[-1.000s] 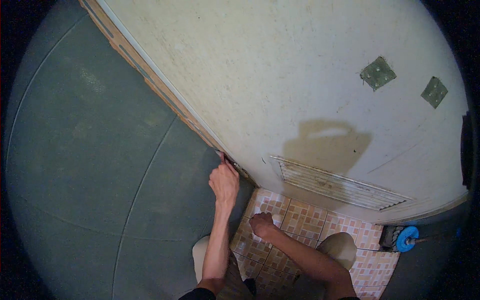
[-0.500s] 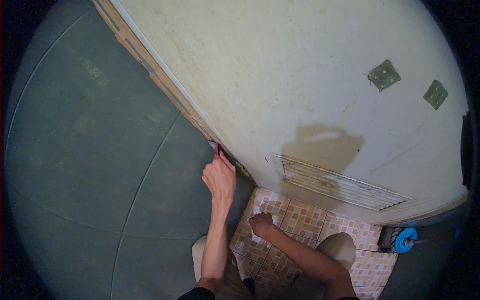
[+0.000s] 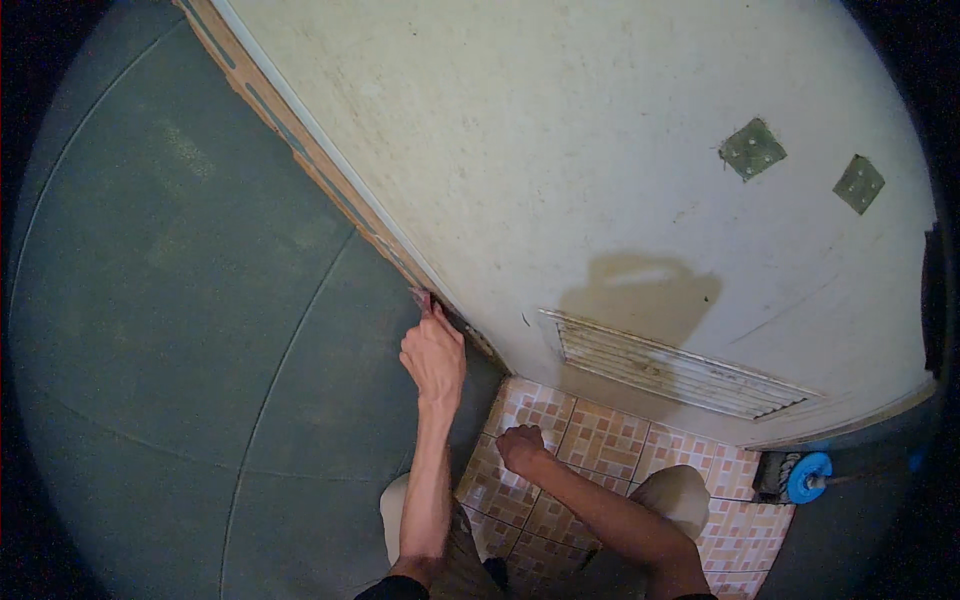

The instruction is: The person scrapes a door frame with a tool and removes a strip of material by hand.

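My left hand (image 3: 434,358) reaches up to the joint between the dark green wall (image 3: 220,300) and the white door-like panel (image 3: 560,150). Its fingers are closed round a small reddish scraper-like tool (image 3: 423,300), whose tip touches the lower part of a ragged brown strip (image 3: 340,195). The fist hides much of the tool. Below the brown stretch, the joint (image 3: 478,340) looks dark and rough. Lower and to the right, my right hand (image 3: 519,449) is curled closed above the tiled floor. A small whitish patch shows beside it; whether the hand holds anything is hidden.
A slatted vent (image 3: 660,362) is set low in the panel, with two green square patches (image 3: 753,150) higher up. Patterned tiles (image 3: 600,435) cover the floor between my knees. A blue round disc (image 3: 809,478) on a bar stands at the right.
The view has shifted slightly left. The tool in my left hand is tilted a little differently against the strip. My right hand stays in nearly the same place.
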Tool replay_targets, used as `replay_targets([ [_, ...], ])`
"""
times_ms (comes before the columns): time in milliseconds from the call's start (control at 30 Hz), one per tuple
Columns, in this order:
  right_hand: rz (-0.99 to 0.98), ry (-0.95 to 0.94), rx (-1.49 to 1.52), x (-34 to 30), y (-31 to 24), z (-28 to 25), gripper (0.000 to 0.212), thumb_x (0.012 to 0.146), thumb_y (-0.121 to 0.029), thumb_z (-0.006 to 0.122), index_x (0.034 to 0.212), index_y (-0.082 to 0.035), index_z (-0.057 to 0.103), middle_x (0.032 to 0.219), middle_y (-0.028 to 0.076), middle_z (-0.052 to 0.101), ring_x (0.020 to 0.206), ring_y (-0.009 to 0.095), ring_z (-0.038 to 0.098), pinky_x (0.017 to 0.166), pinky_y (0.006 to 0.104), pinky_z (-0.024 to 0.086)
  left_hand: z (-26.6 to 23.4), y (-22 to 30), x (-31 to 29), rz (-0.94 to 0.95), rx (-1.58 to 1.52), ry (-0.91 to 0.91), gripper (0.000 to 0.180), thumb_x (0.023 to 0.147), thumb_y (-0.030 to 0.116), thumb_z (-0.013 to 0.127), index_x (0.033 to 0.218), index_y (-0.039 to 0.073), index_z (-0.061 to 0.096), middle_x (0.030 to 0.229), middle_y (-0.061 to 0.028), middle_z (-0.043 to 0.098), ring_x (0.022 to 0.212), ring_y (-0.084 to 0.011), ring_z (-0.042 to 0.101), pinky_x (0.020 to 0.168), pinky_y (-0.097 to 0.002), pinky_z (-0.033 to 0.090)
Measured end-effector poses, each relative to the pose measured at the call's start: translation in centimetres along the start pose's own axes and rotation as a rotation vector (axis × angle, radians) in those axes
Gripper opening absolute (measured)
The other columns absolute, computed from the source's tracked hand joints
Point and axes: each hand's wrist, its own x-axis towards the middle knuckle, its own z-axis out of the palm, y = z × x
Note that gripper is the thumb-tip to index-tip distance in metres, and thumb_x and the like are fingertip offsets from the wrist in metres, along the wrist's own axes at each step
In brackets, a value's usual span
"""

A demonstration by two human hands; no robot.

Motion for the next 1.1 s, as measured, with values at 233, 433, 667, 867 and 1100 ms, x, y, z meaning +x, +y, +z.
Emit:
replay_targets([
  [233,-0.016,0.001,-0.006,0.7,-0.3,0.8,0.018,0.077,-0.010,0.060,0.092,-0.006,0.068,0.098,0.013,0.067,0.096,0.032,0.063,0.075,0.0466,0.049,-1.0,0.1,-0.8,0.027,-0.009,-0.085,0.029,0.093,0.019,0.048,0.111,0.000,0.059,0.074,-0.0269,0.064,0.070,-0.0447,0.063,0.062,-0.0541,0.049],
  [433,-0.028,0.013,0.022,-0.6,-0.5,-0.5,0.018,0.078,-0.011,0.059,0.093,-0.007,0.069,0.098,0.013,0.067,0.098,0.032,0.063,0.077,0.0468,0.049,-3.4,0.1,-0.6,0.045,-0.093,-0.081,0.026,0.091,0.016,0.049,0.105,-0.003,0.062,0.078,-0.0285,0.064,0.074,-0.0450,0.063,0.066,-0.0532,0.050],
  [667,-0.007,0.072,0.010,-0.1,-1.1,0.4,0.020,0.078,-0.012,0.059,0.095,-0.009,0.068,0.096,0.011,0.067,0.094,0.031,0.063,0.076,0.0461,0.049,0.2,-1.2,-1.1,-0.031,-0.086,-0.161,0.027,0.090,0.014,0.048,0.106,-0.003,0.061,0.079,-0.0296,0.063,0.075,-0.0453,0.063,0.066,-0.0527,0.049],
  [867,-0.005,0.019,0.040,0.1,-0.5,0.5,0.021,0.077,-0.012,0.060,0.096,-0.008,0.068,0.099,0.013,0.067,0.098,0.032,0.063,0.079,0.0471,0.048,0.7,-0.3,-1.1,-0.051,-0.119,-0.137,0.031,0.092,0.017,0.046,0.109,-0.003,0.061,0.080,-0.0297,0.063,0.076,-0.0463,0.062,0.067,-0.0539,0.048],
  [1100,-0.013,0.067,0.024,-0.4,-0.7,0.2,0.021,0.077,-0.010,0.058,0.095,-0.008,0.068,0.098,0.013,0.066,0.098,0.031,0.062,0.078,0.0476,0.048,1.7,-1.3,-1.0,0.036,-0.114,-0.047,0.027,0.089,0.012,0.049,0.109,-0.005,0.059,0.073,-0.0292,0.062,0.070,-0.0449,0.062,0.061,-0.0520,0.049],
])
